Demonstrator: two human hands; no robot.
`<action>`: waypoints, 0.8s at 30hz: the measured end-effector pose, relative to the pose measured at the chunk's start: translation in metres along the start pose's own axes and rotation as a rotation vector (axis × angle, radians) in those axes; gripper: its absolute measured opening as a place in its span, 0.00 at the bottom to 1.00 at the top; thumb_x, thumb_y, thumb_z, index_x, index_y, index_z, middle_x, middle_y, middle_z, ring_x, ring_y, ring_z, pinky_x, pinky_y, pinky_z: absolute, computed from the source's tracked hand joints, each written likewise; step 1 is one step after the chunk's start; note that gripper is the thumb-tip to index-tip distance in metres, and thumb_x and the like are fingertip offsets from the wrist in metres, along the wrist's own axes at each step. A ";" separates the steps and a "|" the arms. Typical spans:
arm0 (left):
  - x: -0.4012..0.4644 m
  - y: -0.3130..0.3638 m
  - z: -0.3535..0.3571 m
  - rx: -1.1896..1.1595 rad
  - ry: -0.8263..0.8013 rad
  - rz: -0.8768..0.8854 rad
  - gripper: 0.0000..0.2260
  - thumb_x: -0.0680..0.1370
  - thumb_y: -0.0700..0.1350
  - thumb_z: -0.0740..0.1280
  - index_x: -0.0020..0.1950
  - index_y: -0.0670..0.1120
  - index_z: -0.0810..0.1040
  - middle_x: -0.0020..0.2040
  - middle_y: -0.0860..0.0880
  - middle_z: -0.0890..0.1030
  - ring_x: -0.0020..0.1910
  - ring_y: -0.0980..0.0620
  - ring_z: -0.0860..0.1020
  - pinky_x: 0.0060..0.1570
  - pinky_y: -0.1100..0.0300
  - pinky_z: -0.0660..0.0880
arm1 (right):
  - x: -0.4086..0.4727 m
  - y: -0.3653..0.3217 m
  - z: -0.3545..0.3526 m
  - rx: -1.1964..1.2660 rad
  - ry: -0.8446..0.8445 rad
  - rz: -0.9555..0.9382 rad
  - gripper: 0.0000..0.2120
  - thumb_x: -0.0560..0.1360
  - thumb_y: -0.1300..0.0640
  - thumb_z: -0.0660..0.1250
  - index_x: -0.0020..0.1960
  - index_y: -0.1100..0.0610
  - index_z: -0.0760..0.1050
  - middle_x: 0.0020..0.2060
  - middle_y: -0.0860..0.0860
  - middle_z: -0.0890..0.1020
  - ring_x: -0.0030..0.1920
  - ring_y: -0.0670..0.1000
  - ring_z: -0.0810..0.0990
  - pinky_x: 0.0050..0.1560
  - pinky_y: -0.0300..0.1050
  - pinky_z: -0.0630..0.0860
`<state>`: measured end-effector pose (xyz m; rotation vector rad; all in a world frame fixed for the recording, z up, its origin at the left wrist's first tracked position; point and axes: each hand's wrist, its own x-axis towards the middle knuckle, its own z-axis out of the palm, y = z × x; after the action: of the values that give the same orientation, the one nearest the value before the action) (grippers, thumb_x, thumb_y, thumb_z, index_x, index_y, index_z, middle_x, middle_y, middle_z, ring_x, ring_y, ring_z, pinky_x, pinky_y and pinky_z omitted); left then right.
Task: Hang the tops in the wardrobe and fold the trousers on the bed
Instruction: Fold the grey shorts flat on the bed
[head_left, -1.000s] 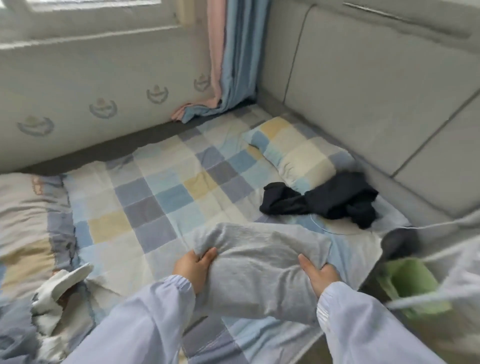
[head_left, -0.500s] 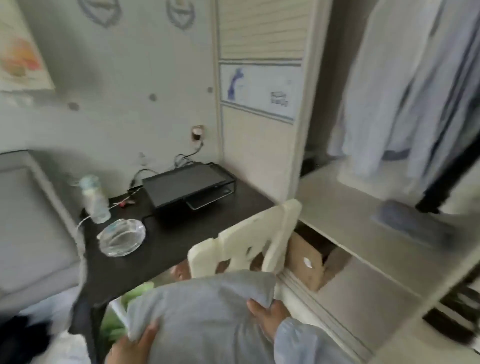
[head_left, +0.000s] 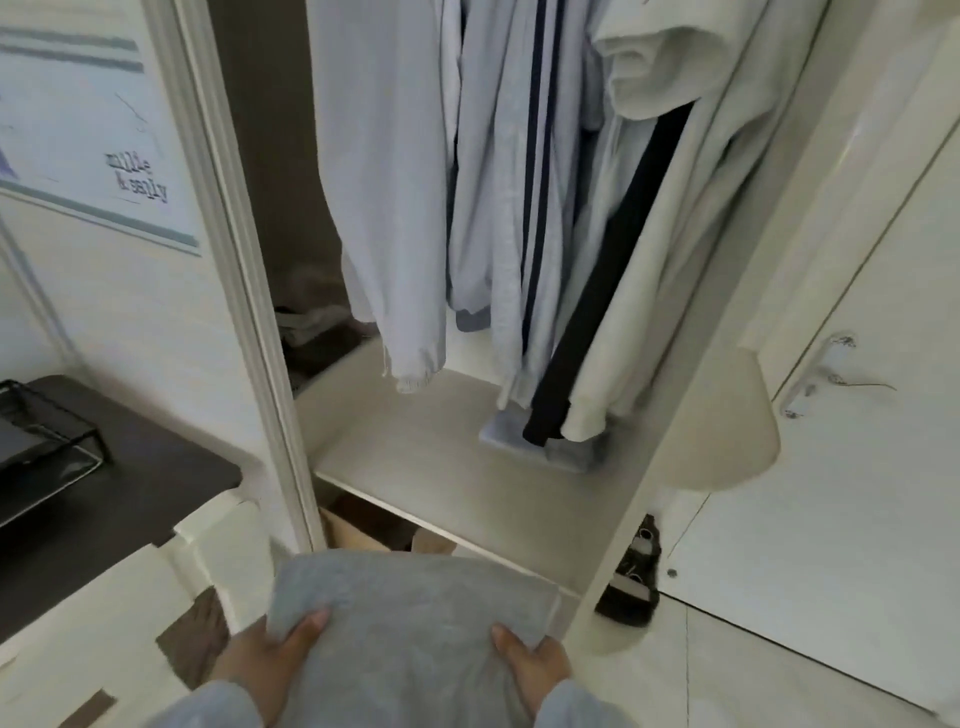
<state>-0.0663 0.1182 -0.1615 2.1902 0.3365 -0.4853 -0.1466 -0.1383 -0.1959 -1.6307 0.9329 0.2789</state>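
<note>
We stand facing an open wardrobe (head_left: 519, 312), holding folded grey trousers (head_left: 410, 623) low at the near edge of the view, just in front of the wardrobe's pale shelf (head_left: 441, 467). Our left hand (head_left: 265, 654) grips the left edge of the bundle, thumb curled over the top and the other fingers hidden beneath the cloth. Our right hand (head_left: 535, 665) grips the right edge the same way, thumb on top.

Inside the wardrobe several tops hang close together: a pale blue garment (head_left: 384, 208) on the left, a light one with dark navy stripes (head_left: 524, 208) in the middle, a black piece (head_left: 597, 312) and a cream-white garment (head_left: 665, 234) on the right. Their hems hang just above the shelf, and on it, far right, lies a small folded blue-grey stack (head_left: 545, 447), touched by the hanging hems. Below the shelf a lower compartment shows part of a cardboard box (head_left: 353, 530).

To the left, the white wardrobe frame (head_left: 244, 260) stands beside a panel with a printed picture (head_left: 88, 130). Near left is a dark tabletop (head_left: 119, 499) carrying a black wire rack (head_left: 47, 441), with a white chair back (head_left: 171, 587) against it. To the right stands a white door (head_left: 831, 493) with a lever handle (head_left: 821, 379), and a dark shoe (head_left: 631, 582) rests on the pale floor (head_left: 727, 686) beside the wardrobe's side.
</note>
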 end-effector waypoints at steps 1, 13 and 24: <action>0.015 0.011 0.008 0.023 -0.011 -0.045 0.34 0.74 0.63 0.62 0.69 0.38 0.69 0.67 0.37 0.71 0.66 0.41 0.70 0.68 0.54 0.62 | 0.011 -0.002 0.003 0.010 0.022 0.011 0.28 0.69 0.44 0.71 0.62 0.61 0.75 0.61 0.57 0.78 0.58 0.54 0.77 0.58 0.39 0.70; 0.248 0.112 0.078 -0.006 -0.300 -0.057 0.28 0.62 0.48 0.70 0.62 0.43 0.74 0.47 0.42 0.80 0.43 0.45 0.78 0.40 0.60 0.72 | 0.216 -0.059 0.020 0.205 0.160 0.212 0.34 0.52 0.56 0.63 0.57 0.67 0.75 0.48 0.60 0.80 0.45 0.56 0.78 0.45 0.45 0.74; 0.384 0.164 0.174 -0.164 -0.359 0.298 0.12 0.70 0.46 0.72 0.50 0.52 0.73 0.46 0.41 0.80 0.44 0.45 0.80 0.48 0.51 0.78 | 0.374 -0.079 -0.035 0.170 0.520 -0.094 0.13 0.71 0.56 0.65 0.53 0.61 0.76 0.47 0.57 0.79 0.53 0.62 0.78 0.56 0.56 0.74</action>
<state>0.3014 -0.0920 -0.3216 1.9055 -0.1385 -0.6445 0.1419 -0.3265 -0.3645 -1.6101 1.2243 -0.2991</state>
